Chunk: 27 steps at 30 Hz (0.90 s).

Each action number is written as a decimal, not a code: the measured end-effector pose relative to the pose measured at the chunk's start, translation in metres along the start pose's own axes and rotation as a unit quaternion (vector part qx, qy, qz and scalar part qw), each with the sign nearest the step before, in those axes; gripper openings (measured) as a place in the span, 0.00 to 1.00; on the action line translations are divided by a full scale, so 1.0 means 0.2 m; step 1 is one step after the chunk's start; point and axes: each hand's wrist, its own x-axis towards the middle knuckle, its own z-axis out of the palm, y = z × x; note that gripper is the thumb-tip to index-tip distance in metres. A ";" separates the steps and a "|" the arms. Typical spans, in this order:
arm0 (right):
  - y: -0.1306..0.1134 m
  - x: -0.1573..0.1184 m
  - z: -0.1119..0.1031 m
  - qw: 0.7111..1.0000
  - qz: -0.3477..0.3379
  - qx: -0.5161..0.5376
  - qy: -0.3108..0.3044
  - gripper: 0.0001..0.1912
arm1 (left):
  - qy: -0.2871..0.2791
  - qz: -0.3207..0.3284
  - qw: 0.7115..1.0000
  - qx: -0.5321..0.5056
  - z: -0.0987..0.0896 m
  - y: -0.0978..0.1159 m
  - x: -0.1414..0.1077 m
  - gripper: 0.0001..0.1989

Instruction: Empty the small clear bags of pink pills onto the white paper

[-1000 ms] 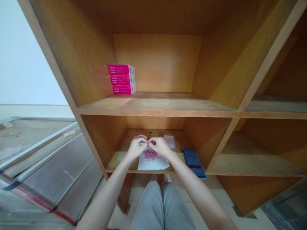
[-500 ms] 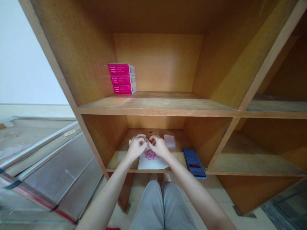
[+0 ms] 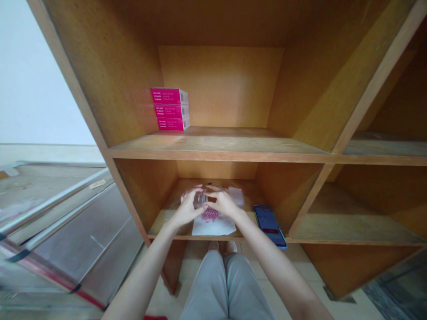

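My left hand (image 3: 188,206) holds a small clear plastic bag (image 3: 200,199) between thumb and fingers, over the lower shelf. From the other side my right hand (image 3: 222,201) reaches the bag's right edge, its thumb and fingertips curved around a gap and touching that edge. Just below lies a heap of small pink pieces (image 3: 210,215), like pills or beads, on a white sheet of paper (image 3: 213,228). Behind my right hand rests a stack of clear plastic bags (image 3: 236,196), partly covered by the hand.
A phone (image 3: 269,226) lies to the right, sticking out over the shelf's front edge (image 3: 247,238). Several pink boxes (image 3: 170,109) are stacked on the upper shelf (image 3: 227,143). Wooden side walls bound the compartment. A metal-framed glass case (image 3: 90,226) stands at left.
The clear bag now shows more fully between my hands, seemingly spread wider. My fingertips have moved from a close pinch to a wider curve.
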 end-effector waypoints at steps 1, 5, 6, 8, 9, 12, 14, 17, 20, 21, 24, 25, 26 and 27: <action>0.00 0.00 -0.01 1.000 0.009 0.001 -0.004 0.19 | -0.016 0.008 1.000 0.004 0.00 -0.02 -0.01 0.30; 0.01 0.00 -0.01 0.999 0.026 0.010 -0.023 0.19 | -0.064 0.017 0.997 0.032 0.01 -0.08 -0.02 0.32; 0.01 0.00 -0.01 0.999 0.027 0.013 -0.027 0.19 | -0.067 0.017 0.997 0.034 0.01 -0.09 -0.02 0.31; 0.01 0.00 -0.01 0.999 0.029 0.023 -0.031 0.18 | -0.067 0.017 0.997 0.029 0.01 -0.10 -0.01 0.29; 0.01 0.00 0.00 0.999 0.031 0.030 -0.032 0.18 | -0.066 0.017 0.997 0.025 0.01 -0.10 -0.01 0.28; 0.01 0.00 0.02 0.997 0.032 0.070 -0.027 0.15 | -0.051 0.012 0.998 0.017 0.02 -0.10 -0.02 0.25; 0.02 -0.01 0.04 0.994 0.027 0.108 -0.002 0.11 | -0.031 0.009 0.999 0.011 0.03 -0.11 -0.02 0.22; 0.05 -0.03 0.07 0.987 0.043 0.142 0.068 0.06 | 0.019 -0.005 1.000 0.001 0.06 -0.14 -0.04 0.19; 0.12 -0.08 0.09 0.981 0.110 0.138 0.084 0.07 | 0.089 -0.032 0.996 -0.009 0.12 -0.19 -0.07 0.18; 0.15 -0.11 0.10 0.980 0.134 0.133 0.067 0.07 | 0.107 -0.039 0.993 -0.016 0.14 -0.20 -0.08 0.19; 0.20 -0.18 0.13 0.977 0.190 0.099 0.008 0.08 | 0.139 -0.063 0.988 -0.037 0.21 -0.24 -0.10 0.21; 0.21 -0.21 0.14 0.976 0.201 0.086 -0.005 0.09 | 0.148 -0.072 0.986 -0.040 0.23 -0.25 -0.11 0.21; 0.21 -0.23 0.15 0.975 0.208 0.074 -0.016 0.10 | 0.154 -0.080 0.984 -0.044 0.25 -0.25 -0.12 0.22; 0.20 -0.25 0.16 0.975 0.213 0.062 -0.026 0.11 | 0.159 -0.086 0.982 -0.050 0.27 -0.26 -0.12 0.21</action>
